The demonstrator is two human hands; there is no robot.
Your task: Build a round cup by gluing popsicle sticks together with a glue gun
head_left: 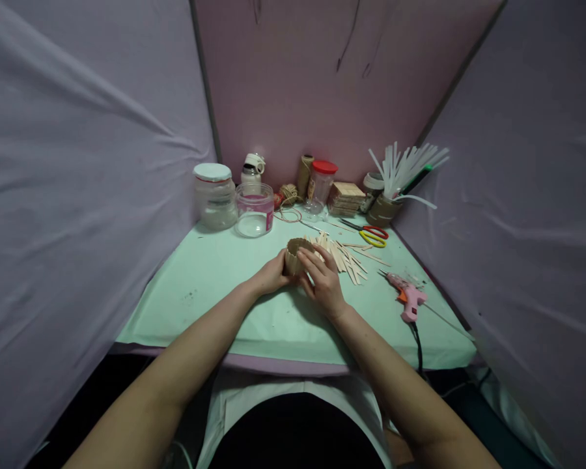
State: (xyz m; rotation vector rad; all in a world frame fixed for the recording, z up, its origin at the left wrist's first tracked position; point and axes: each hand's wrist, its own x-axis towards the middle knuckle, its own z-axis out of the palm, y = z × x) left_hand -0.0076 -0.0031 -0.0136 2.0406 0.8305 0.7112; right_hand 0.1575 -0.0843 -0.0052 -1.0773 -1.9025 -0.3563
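A small round cup made of wooden sticks (295,250) stands on the mint-green table cover (215,280) in the middle. My left hand (272,275) wraps its left side. My right hand (323,279) presses fingers against its right side and front. Both hands are closed around it. A pile of loose wooden sticks (344,257) lies just right of the cup, behind my right hand.
A pink glue gun (407,296) with a black cord lies at the right. Red and yellow scissors (371,235), plastic jars (215,195), a clear tub (254,208), twine (288,193), a stack of wooden squares (346,198) and a holder of white glue sticks (395,185) line the back. Cloth walls enclose three sides.
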